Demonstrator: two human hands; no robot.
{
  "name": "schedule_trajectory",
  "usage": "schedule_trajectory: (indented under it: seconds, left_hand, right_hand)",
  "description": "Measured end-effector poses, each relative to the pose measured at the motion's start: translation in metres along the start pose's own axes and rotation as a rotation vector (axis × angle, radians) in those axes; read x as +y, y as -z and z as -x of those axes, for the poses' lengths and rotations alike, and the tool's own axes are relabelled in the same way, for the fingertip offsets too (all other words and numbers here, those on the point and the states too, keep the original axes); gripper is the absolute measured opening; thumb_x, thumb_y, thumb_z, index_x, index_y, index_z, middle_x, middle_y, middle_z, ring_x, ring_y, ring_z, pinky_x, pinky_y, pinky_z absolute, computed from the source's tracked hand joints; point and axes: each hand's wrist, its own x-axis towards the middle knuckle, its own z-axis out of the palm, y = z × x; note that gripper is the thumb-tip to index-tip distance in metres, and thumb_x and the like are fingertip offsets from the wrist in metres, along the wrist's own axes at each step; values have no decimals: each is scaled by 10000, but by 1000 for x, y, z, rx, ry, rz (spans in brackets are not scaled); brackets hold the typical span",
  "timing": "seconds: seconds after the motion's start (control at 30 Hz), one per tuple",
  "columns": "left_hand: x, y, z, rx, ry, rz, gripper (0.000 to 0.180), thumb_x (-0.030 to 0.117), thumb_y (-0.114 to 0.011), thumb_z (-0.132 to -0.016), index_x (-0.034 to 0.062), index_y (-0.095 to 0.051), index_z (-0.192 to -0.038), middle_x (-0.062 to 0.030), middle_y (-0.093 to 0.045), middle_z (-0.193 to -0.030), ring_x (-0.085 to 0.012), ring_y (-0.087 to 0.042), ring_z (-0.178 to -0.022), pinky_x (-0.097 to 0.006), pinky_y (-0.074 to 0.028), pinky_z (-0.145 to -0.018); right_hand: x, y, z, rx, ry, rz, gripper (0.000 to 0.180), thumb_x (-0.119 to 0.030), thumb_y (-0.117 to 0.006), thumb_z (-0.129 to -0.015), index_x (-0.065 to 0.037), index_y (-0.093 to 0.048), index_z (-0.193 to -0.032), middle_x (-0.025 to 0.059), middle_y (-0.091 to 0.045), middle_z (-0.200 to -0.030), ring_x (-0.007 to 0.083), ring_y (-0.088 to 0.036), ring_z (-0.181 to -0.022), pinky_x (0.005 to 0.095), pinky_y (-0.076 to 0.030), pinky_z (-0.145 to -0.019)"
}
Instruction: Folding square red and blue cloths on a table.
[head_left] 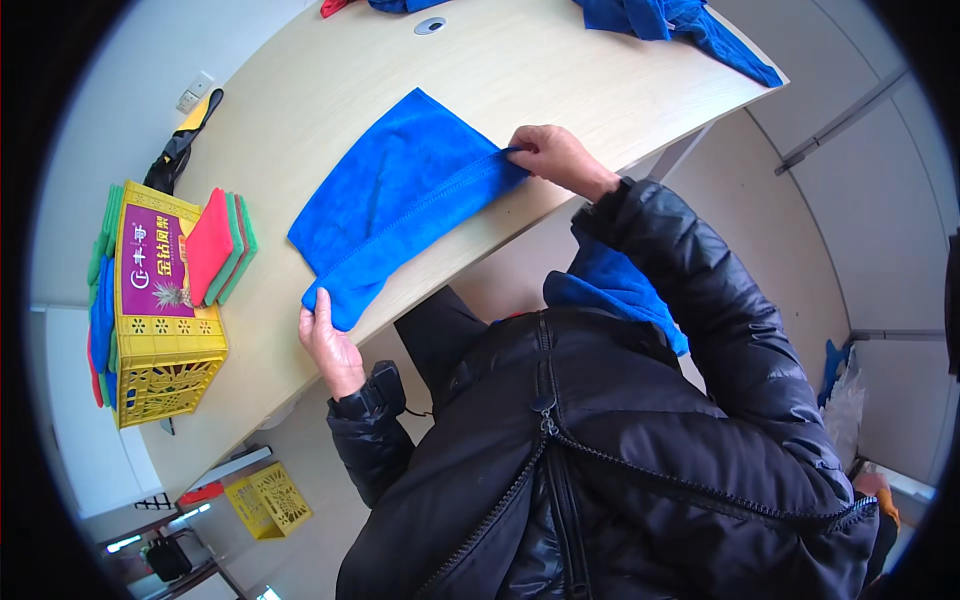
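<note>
A blue cloth [395,190] lies spread on the pale wooden table [290,150], with its near edge folded over in a long band. My left hand [330,342] grips the near left corner of that band, thumb on top and the other fingers mostly hidden. At the band's right end, my right hand [562,160] pinches the corner between thumb and fingers. The band runs fairly straight from one hand to the other, close to the table's front edge. Slight creases show in the cloth's middle.
A yellow plastic crate [172,375] stands at the left with folded red and green cloths [215,250] beside it. More blue cloths [640,18] lie at the far right of the table. Another blue cloth [610,290] rests by my lap. A second yellow crate [270,500] sits lower left.
</note>
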Motion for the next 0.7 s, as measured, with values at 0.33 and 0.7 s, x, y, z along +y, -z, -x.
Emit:
schedule_trajectory:
  seconds: [0.33,0.7]
  left_hand:
    - [-15,7,11,102,40,-24,248,174,-668,-990,-5,-666,-1162,-87,-700,-1136,-154,-663,-1013,-282,-518,-918]
    - [-20,18,19,-5,-96,-100,147,149,-639,-1008,24,-669,-1078,-44,-694,-1069,-103,-638,-961,-260,-503,-884]
  right_hand:
    - [0,-10,23,85,89,33,218,-187,-654,-969,-57,-664,-1145,49,-639,-949,131,-600,-831,272,-535,-776]
    - [9,-16,35,21,150,90,110,-50,-657,-920,-48,-664,-1029,69,-639,-1033,181,-621,-934,296,-534,-862]
